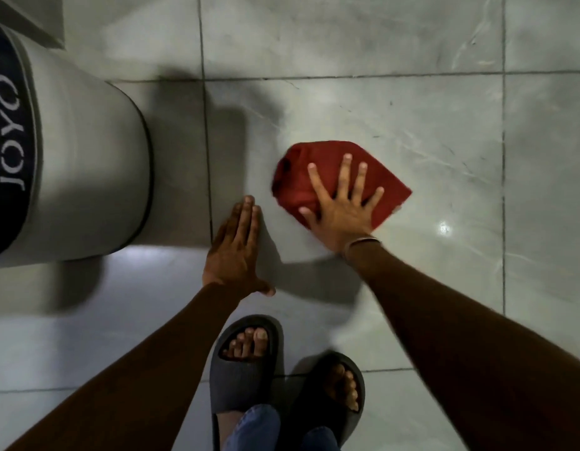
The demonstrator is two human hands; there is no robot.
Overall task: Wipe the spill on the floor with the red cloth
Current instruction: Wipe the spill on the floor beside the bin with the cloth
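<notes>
A crumpled red cloth [376,164] lies on the grey tiled floor [428,109] at mid-frame. My right hand [342,203] presses flat on top of it with fingers spread wide, palm over its near edge. My left hand [235,252] rests flat on the bare floor to the left of the cloth, fingers together and pointing away from me, touching nothing else. I cannot make out a distinct spill; the tiles are glossy with a light glint to the right of the cloth.
A large grey drum-shaped container [87,164] with a dark band marked JOYO stands at the left, close to my left hand. My two feet in dark slippers [246,362] stand at the bottom centre. Dark grout lines cross the tiles.
</notes>
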